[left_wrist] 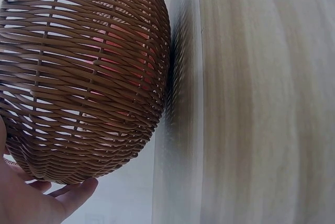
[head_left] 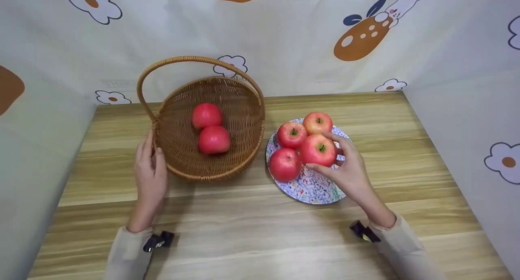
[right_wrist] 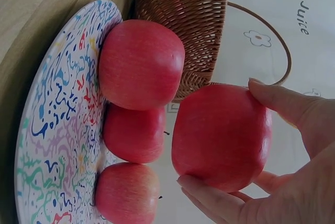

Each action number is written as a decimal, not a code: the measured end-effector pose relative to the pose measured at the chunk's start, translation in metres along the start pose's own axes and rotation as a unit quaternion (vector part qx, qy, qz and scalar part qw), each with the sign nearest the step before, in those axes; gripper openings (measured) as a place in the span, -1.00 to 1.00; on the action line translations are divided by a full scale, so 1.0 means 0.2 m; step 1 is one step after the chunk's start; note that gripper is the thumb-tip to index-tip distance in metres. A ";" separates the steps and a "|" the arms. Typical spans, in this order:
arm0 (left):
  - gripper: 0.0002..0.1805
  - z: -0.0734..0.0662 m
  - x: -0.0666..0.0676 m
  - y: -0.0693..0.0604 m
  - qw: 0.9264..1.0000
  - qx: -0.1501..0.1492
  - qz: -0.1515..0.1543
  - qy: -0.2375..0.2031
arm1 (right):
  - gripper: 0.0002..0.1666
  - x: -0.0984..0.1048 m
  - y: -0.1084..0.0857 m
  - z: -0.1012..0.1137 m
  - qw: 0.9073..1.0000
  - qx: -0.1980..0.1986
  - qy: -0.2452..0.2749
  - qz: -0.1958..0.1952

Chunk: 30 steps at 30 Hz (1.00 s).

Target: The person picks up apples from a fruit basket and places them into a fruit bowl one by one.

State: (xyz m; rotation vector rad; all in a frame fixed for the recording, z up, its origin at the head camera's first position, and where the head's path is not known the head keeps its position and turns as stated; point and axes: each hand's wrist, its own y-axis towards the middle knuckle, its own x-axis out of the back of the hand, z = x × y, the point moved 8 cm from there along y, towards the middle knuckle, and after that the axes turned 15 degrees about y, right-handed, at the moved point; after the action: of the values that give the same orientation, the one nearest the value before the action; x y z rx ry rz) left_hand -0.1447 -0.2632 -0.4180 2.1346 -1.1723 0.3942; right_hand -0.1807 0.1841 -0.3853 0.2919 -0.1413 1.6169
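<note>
A brown wicker basket (head_left: 183, 166) with a tall arched handle stands at the left, holding two red apples (head_left: 214, 140). The left hand (head_left: 151, 172) holds its left side below the handle's base, thumb on the near side and fingers along the outer wall; the left wrist view shows the fingers against the weave (left_wrist: 89, 77). A red apple (right_wrist: 222, 137) is held by the right hand (head_left: 351, 172) between thumb and fingers, raised over a patterned plate (head_left: 317, 190). Three more apples, one nearest the front (head_left: 285, 165), sit on that plate.
The wooden table (head_left: 243, 231) is bounded by pale printed sheets (head_left: 300, 40) at the back and both sides. Basket and plate stand close together, and the arched handle (head_left: 191, 59) rises above the basket's rim.
</note>
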 end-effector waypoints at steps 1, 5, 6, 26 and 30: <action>-0.43 0.00 0.00 0.00 1.000 0.000 0.001 0.001 | -0.02 0.00 0.00 0.00 1.000 -0.003 -0.001 0.000; -0.43 -0.01 0.00 0.00 1.000 0.003 0.006 0.003 | -0.03 0.01 0.01 -0.01 1.000 -0.008 0.005 0.001; -0.43 -0.01 0.00 0.00 1.000 0.005 0.007 0.004 | -0.04 0.01 0.02 -0.02 1.000 -0.008 0.006 0.001; -0.44 -0.01 0.01 0.00 1.000 -0.010 -0.007 -0.002 | -0.06 0.00 0.07 -0.09 1.000 -0.012 -0.010 0.016; -0.44 0.00 0.01 0.00 1.000 -0.007 -0.006 -0.001 | -0.06 0.00 0.07 -0.10 1.000 -0.014 -0.007 0.018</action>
State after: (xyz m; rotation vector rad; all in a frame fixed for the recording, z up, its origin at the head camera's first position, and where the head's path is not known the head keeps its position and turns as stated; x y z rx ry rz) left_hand -0.1434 -0.2635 -0.4171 2.1295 -1.1587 0.3771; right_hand -0.1965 0.1876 -0.4032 0.2811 -0.1811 1.6472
